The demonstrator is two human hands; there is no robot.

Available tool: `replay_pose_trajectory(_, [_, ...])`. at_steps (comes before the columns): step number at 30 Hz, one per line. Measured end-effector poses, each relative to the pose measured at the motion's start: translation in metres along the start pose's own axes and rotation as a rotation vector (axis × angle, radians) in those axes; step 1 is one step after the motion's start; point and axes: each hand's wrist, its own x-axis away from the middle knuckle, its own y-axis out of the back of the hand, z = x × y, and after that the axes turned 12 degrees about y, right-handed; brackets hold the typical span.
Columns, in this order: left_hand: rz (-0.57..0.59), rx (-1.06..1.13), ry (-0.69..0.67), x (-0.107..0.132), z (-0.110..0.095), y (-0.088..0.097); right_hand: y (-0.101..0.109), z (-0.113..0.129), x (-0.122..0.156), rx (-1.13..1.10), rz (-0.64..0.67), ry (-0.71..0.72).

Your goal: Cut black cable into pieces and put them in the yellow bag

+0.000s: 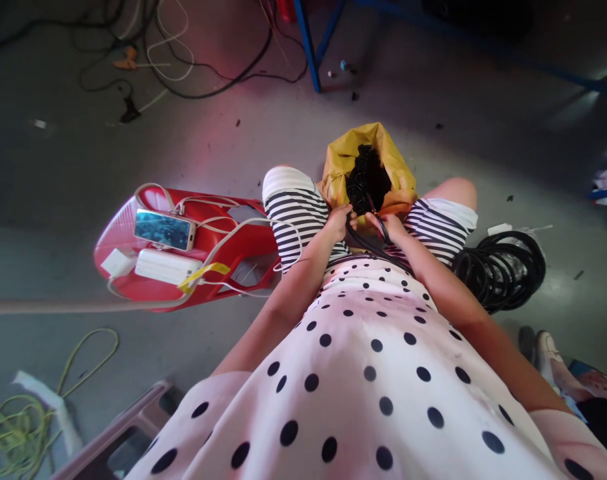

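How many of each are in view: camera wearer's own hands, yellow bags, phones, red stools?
Own hands, left hand and right hand: 2
Yellow bag: 1
Phone: 1
Red stool: 1
Total: 5

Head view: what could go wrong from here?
Black strands in the left hand and right hand sit close to the black contents of the yellow bag: they could tangle.
White cable loops over the left thigh: a leg shift might tug things, perhaps the phone, off the red stool.
Black coil beside the right leg: a passing foot may catch it.
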Motion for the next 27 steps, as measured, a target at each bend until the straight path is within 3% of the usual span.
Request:
replay_pose_trajectory(4, [-0.085, -0.098, -0.12, -0.001, -0.001, -0.002, 0.0, -0.001, -0.003, -0.032, 0.032, -0.026])
replay_pose_trajectory(9, [-0.124, -0.196, -0.217, -0.003, 0.0, -0.002, 0.0, -0.007, -0.005, 0.019, -0.104, 0.018])
replay_pose_trajectory(12, [-0.129, -0.21, -0.241, -0.003, 0.0, -0.002, -0.001, -0.008, -0.004, 0.006, -0.116, 0.038])
replay_pose_trajectory(27, [0.005, -0.21, -0.21, 0.002, -0.004, 0.001, 0.007, 0.011, 0.005, -0.057, -0.03, 0.027])
